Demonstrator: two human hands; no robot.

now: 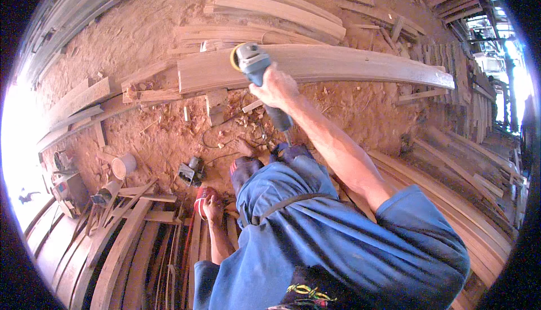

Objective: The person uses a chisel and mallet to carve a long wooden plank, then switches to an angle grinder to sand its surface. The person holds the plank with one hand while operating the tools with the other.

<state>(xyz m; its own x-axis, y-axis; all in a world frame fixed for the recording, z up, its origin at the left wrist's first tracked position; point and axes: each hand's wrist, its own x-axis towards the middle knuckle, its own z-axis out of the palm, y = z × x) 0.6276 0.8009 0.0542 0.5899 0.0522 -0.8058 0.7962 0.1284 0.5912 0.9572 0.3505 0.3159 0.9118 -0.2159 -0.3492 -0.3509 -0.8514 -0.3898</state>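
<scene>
My right hand [276,88] is wrapped round the body of a blue-grey angle grinder [253,62] with a yellow-edged disc. Its head is over the left part of a long, thick wooden plank [338,62]; whether the disc touches the wood I cannot tell. The grinder's dark rear end points back toward my lap, where a cord leads off. Low on the left, beside my leg, my left hand [213,208] is closed on a red object with white markings [201,203], whose kind is unclear.
Wood chips [242,127] litter the brown dirt floor under the plank. A small power tool [191,172] lies left of my feet, with a round pale container [123,166] farther left. Stacked boards [282,11] lie beyond the plank; more timber [129,253] fills the lower left and right.
</scene>
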